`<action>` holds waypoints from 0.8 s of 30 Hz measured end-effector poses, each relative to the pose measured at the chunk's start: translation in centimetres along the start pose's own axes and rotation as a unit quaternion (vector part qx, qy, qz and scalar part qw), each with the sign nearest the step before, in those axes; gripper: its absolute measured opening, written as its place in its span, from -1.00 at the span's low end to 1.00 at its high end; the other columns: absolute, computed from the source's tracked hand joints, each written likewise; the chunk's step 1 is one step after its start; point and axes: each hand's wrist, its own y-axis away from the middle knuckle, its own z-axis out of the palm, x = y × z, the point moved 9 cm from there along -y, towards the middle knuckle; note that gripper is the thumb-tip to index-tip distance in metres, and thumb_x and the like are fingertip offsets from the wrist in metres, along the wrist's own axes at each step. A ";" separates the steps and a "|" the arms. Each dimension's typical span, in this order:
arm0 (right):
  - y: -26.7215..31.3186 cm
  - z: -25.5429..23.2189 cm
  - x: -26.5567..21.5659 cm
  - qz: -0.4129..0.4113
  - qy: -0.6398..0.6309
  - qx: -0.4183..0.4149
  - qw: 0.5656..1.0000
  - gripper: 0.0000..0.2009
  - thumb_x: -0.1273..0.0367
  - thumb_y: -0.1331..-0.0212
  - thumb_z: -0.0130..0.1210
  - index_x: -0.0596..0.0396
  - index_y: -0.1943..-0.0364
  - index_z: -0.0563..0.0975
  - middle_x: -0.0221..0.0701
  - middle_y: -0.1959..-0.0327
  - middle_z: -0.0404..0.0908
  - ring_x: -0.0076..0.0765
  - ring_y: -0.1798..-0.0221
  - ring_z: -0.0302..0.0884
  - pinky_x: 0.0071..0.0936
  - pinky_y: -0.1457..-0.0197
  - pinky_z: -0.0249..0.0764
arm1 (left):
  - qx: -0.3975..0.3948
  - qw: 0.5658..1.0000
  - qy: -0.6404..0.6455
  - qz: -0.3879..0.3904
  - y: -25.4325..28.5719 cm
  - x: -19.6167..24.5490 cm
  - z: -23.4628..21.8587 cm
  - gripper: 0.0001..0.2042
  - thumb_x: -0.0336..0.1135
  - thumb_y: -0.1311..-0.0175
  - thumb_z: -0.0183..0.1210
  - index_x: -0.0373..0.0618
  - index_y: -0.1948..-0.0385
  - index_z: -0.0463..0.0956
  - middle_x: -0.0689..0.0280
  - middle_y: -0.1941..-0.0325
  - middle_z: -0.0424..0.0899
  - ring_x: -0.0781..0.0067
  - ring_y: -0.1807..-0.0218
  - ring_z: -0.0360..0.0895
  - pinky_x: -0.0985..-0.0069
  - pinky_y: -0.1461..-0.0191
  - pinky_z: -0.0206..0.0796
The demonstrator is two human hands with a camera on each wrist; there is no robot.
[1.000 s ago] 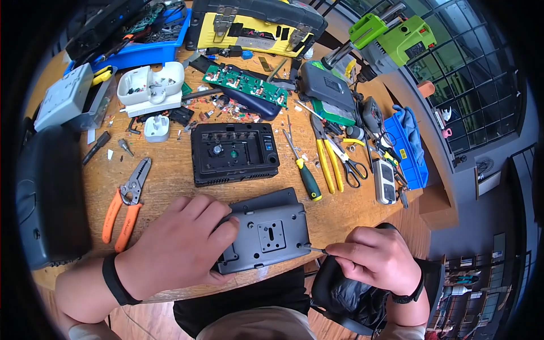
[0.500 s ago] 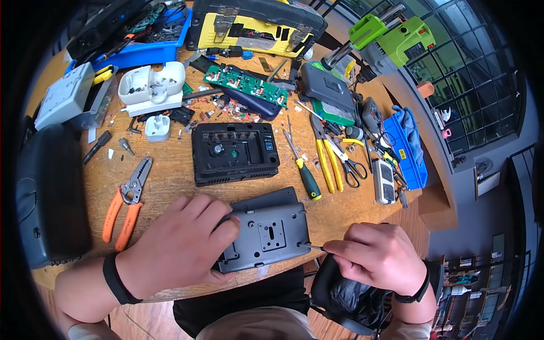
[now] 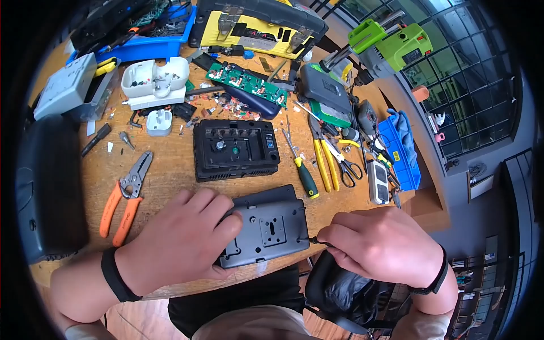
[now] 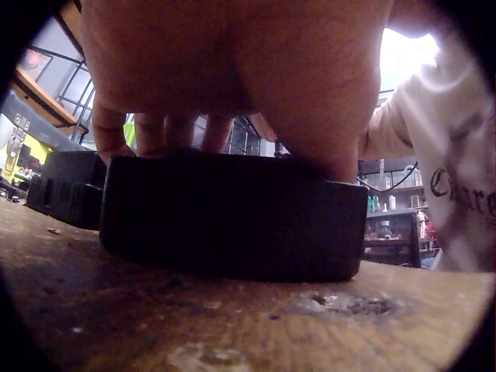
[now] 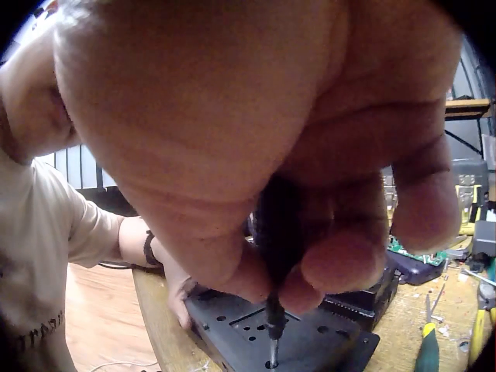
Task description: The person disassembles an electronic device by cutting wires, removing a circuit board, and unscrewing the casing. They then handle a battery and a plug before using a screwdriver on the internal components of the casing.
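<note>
A dark grey plastic housing (image 3: 283, 247) lies near the table's front edge, its flat face with holes and a slotted square turned up. My left hand (image 3: 175, 241) grips its left end, fingers over the top and thumb at the near side. In the left wrist view the housing (image 4: 232, 221) stands dark under the palm. My right hand (image 3: 382, 243) pinches a thin dark screwdriver (image 3: 318, 241) at the housing's right end. The right wrist view shows the screwdriver's shaft (image 5: 274, 349) with its tip in a hole of the housing (image 5: 232, 329).
A second black housing (image 3: 237, 168), open side up, lies behind. Orange-handled pliers (image 3: 116, 209) are at left, a green screwdriver (image 3: 306, 178), yellow-handled pliers (image 3: 326, 164) and scissors (image 3: 347, 165) at right. Farther back are a green circuit board (image 3: 246, 84), loose scraps and a yellow-black toolbox (image 3: 255, 34).
My right hand has turned over the screwdriver, its back now more upward and the forearm farther right. The left hand keeps its grip on the housing. The head view has shifted slightly.
</note>
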 end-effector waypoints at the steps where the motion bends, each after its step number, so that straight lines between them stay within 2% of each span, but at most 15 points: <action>1: 0.0 0.0 0.0 -0.004 -0.005 0.008 1.000 -0.81 0.35 -0.17 0.25 0.07 0.27 0.46 -0.32 0.36 0.57 -0.05 0.37 0.68 -0.18 0.40 0.58 | 0.000 1.000 -0.001 0.001 0.0 0.0 0.0 -0.23 0.07 0.23 0.58 -0.24 -0.03 0.53 0.17 -0.01 0.52 0.07 -0.10 0.47 0.20 -0.18 0.36; 9: 0.2 0.0 0.0 0.020 0.009 0.031 0.999 -0.79 0.35 -0.20 0.22 0.06 0.21 0.42 -0.32 0.40 0.54 -0.05 0.40 0.68 -0.16 0.40 0.56 | 0.003 1.000 0.004 -0.004 -0.2 0.0 0.2 -0.23 0.08 0.20 0.59 -0.25 -0.03 0.53 0.13 -0.01 0.51 0.06 -0.10 0.47 0.21 -0.21 0.37; 11: 0.5 0.2 -0.1 0.001 0.006 0.029 1.000 -0.79 0.34 -0.24 0.20 0.05 0.18 0.40 -0.32 0.41 0.54 -0.04 0.41 0.67 -0.15 0.40 0.56 | 0.004 1.000 0.002 -0.004 -0.2 0.0 0.3 -0.24 0.08 0.19 0.59 -0.25 -0.03 0.52 0.12 -0.01 0.50 0.06 -0.10 0.47 0.20 -0.21 0.37; 13: 0.7 0.1 0.3 -0.001 0.004 0.039 0.999 -0.78 0.33 -0.25 0.21 0.06 0.18 0.40 -0.32 0.42 0.53 -0.06 0.42 0.66 -0.17 0.42 0.55 | 0.007 1.000 -0.002 -0.004 -0.2 0.0 0.2 -0.24 0.07 0.19 0.59 -0.25 -0.02 0.52 0.11 -0.01 0.50 0.05 -0.10 0.47 0.19 -0.21 0.37; 15: 1.0 0.1 0.2 -0.012 0.074 0.019 0.997 -0.76 0.32 -0.20 0.23 0.05 0.20 0.40 -0.33 0.41 0.52 -0.12 0.43 0.67 -0.20 0.43 0.55 | 0.007 1.000 0.001 -0.009 -0.2 0.0 0.3 -0.24 0.07 0.20 0.59 -0.25 -0.02 0.52 0.10 -0.01 0.49 0.03 -0.09 0.48 0.17 -0.21 0.38; 19: 1.0 0.3 0.3 0.008 0.046 0.059 0.997 -0.77 0.28 -0.24 0.22 0.04 0.22 0.41 -0.35 0.43 0.51 -0.20 0.43 0.66 -0.23 0.45 0.54 | 0.014 1.000 -0.004 -0.007 -0.3 0.1 0.0 -0.24 0.05 0.21 0.60 -0.26 -0.02 0.53 0.10 0.00 0.49 0.02 -0.08 0.48 0.16 -0.20 0.38; 21: 1.2 0.6 0.1 -0.011 0.039 0.049 0.998 -0.76 0.25 -0.23 0.24 0.03 0.22 0.43 -0.38 0.45 0.49 -0.23 0.43 0.66 -0.25 0.44 0.55 | 0.007 1.000 0.002 -0.012 -0.3 0.1 0.2 -0.25 0.04 0.22 0.59 -0.26 0.00 0.52 0.08 -0.01 0.49 0.01 -0.07 0.49 0.15 -0.19 0.38; 22: 1.4 0.8 0.3 -0.010 0.041 0.051 0.998 -0.73 0.28 -0.14 0.28 0.02 0.20 0.43 -0.40 0.44 0.46 -0.23 0.43 0.65 -0.26 0.45 0.55 | 0.003 1.000 0.004 -0.011 -0.3 0.1 0.4 -0.25 0.04 0.22 0.59 -0.26 0.00 0.52 0.08 -0.01 0.49 0.01 -0.07 0.49 0.15 -0.19 0.38; 24: 1.5 0.8 0.7 -0.008 0.051 0.054 0.997 -0.73 0.30 -0.09 0.28 0.02 0.22 0.43 -0.41 0.45 0.46 -0.23 0.43 0.65 -0.27 0.45 0.55 | 0.021 1.000 0.004 -0.008 -0.4 0.1 0.1 -0.27 0.02 0.23 0.59 -0.26 0.03 0.52 0.08 -0.01 0.49 0.00 -0.06 0.49 0.14 -0.18 0.38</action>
